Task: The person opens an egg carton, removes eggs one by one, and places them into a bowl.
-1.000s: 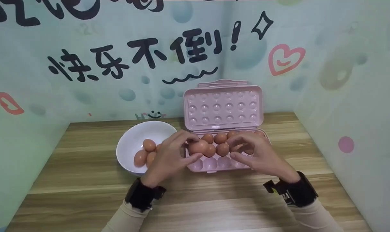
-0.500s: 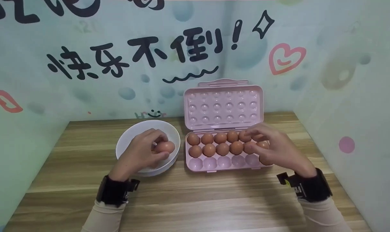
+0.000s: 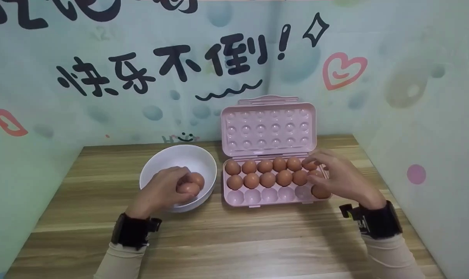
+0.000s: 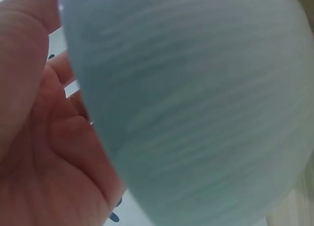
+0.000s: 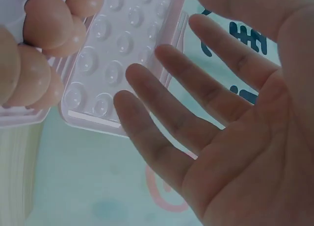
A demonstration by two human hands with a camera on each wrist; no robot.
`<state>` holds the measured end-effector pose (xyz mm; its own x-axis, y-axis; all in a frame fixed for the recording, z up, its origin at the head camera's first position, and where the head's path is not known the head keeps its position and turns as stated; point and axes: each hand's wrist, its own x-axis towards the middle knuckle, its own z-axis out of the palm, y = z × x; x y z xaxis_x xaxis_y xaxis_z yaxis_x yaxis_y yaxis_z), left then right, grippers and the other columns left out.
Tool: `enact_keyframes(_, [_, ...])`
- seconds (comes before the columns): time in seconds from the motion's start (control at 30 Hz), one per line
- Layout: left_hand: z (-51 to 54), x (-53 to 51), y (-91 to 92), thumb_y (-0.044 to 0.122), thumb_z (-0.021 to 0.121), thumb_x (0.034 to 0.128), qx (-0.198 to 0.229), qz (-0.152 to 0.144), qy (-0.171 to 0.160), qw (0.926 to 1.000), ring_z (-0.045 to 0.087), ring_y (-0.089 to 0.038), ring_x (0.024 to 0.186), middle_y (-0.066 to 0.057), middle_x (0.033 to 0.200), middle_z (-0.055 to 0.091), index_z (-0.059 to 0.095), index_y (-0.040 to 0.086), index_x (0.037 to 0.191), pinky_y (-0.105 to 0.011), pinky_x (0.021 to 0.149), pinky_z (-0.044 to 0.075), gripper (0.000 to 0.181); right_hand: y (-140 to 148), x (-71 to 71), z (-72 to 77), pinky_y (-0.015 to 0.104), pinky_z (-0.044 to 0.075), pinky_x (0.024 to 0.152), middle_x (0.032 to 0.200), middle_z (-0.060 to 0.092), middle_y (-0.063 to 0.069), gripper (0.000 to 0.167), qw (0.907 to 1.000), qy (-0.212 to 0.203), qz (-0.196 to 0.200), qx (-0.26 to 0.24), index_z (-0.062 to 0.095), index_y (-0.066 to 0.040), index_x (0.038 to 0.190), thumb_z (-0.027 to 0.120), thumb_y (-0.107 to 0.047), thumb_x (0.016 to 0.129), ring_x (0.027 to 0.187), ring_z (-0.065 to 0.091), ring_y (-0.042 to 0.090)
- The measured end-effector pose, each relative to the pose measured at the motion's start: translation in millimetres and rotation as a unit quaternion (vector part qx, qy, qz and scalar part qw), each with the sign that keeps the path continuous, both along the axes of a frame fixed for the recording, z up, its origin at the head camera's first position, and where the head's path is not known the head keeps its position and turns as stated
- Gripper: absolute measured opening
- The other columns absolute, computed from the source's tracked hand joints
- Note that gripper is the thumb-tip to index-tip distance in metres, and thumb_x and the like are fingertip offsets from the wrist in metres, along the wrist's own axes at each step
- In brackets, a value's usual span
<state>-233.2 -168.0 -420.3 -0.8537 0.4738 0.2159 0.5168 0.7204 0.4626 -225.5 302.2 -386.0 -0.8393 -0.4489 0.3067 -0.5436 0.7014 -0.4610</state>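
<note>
My left hand reaches into a white bowl, its thumb and fingers around an egg. Another brown egg shows just behind it. In the left wrist view the bowl's outer wall hides the fingertips. An open pink egg carton stands right of the bowl, its two back rows filled with eggs. One egg sits at the right end of its front row; other front hollows are bare. My right hand hovers over the carton's right end, its fingers apart and holding nothing in the right wrist view.
Bowl and carton stand on a wood-grain table. The carton's dimpled lid leans upright close to the printed backdrop, which encloses the table at the back and sides.
My left hand held an egg over the carton's left end, then moved left to the bowl and sank into it. My right hand shifted right, uncovering eggs in the carton.
</note>
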Motion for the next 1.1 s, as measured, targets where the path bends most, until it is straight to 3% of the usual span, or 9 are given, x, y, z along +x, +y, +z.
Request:
enact_keyframes(0.33, [-6.1, 0.4, 2.9, 0.010, 0.083, 0.0859, -0.010, 0.007, -0.022, 0.9997, 0.051, -0.018, 0.085, -0.002, 0.088, 0.060, 0.066, 0.012, 0.088, -0.034, 0.079, 0.044, 0.017, 5.5, 1.5, 2.2, 0.049, 0.056, 0.094, 0.113, 0.073, 0.002, 0.031, 0.9995, -0.030, -0.003, 0.003, 0.075, -0.011, 0.119, 0.082, -0.004, 0.090, 0.107, 0.070, 0.027])
enact_keyframes(0.57, [-9.1, 2.6, 6.1, 0.002, 0.074, 0.0885, 0.020, -0.022, -0.030, 0.9991, 0.051, -0.022, 0.090, -0.004, 0.077, 0.059, 0.066, 0.012, 0.091, -0.027, 0.079, 0.037, 0.013, 5.5, 1.1, 3.5, 0.047, 0.055, 0.091, 0.110, 0.073, 0.003, 0.033, 0.9993, -0.032, -0.010, 0.016, 0.076, -0.010, 0.119, 0.082, -0.001, 0.088, 0.104, 0.068, 0.026])
enact_keyframes(0.73, [-7.9, 4.2, 5.8, 0.002, 0.075, 0.0885, 0.027, -0.026, -0.033, 0.9988, 0.052, -0.023, 0.091, -0.004, 0.075, 0.059, 0.065, 0.011, 0.090, -0.027, 0.082, 0.037, 0.014, 6.6, 1.5, 4.3, 0.049, 0.055, 0.089, 0.109, 0.072, 0.007, 0.032, 0.9986, -0.038, -0.016, 0.033, 0.076, -0.008, 0.116, 0.080, 0.000, 0.086, 0.101, 0.067, 0.028])
enact_keyframes(0.93, [-4.6, 3.8, 5.6, -0.001, 0.072, 0.0872, 0.020, -0.005, -0.044, 0.9988, 0.054, -0.020, 0.091, -0.003, 0.087, 0.060, 0.064, 0.011, 0.088, -0.026, 0.080, 0.039, 0.014, 10.7, 3.3, 6.8, 0.051, 0.055, 0.092, 0.114, 0.073, 0.008, 0.036, 0.9975, -0.055, -0.023, 0.037, 0.075, -0.008, 0.120, 0.079, 0.001, 0.086, 0.105, 0.068, 0.031])
enact_keyframes(1.1, [0.9, 2.0, 6.0, 0.010, 0.083, 0.0894, 0.034, 0.013, -0.085, 0.9957, 0.065, -0.015, 0.090, -0.002, 0.096, 0.070, 0.069, 0.012, 0.092, -0.033, 0.083, 0.052, 0.014, 13.9, 4.1, 9.0, 0.051, 0.053, 0.094, 0.116, 0.073, 0.010, 0.038, 0.9968, -0.062, -0.030, 0.040, 0.076, -0.008, 0.121, 0.078, 0.001, 0.084, 0.106, 0.066, 0.030])
